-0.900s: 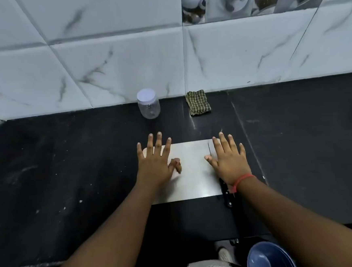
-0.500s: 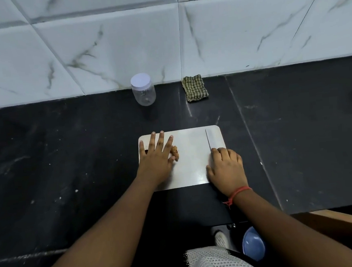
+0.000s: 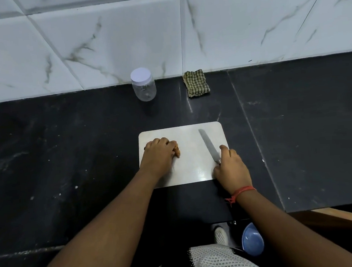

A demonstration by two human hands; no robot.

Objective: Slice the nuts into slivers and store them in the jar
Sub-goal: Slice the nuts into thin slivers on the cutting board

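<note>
A white cutting board lies on the black counter in front of me. My left hand rests curled on the board's left side, fingers closed over brown nuts that peek out at the fingertips. My right hand grips the handle of a knife at the board's right edge; the blade points away from me and lies low over the board. A clear plastic jar with a white lid on stands by the wall, well beyond the board.
A folded green checked cloth lies against the marble-tiled wall to the right of the jar. The black counter stretches on both sides. Below its front edge sit a blue bowl and a shoe.
Both hands were flat and spread on the board. Now my left fingers have curled over the nuts and my right hand has closed on the knife handle, exposing the blade.
</note>
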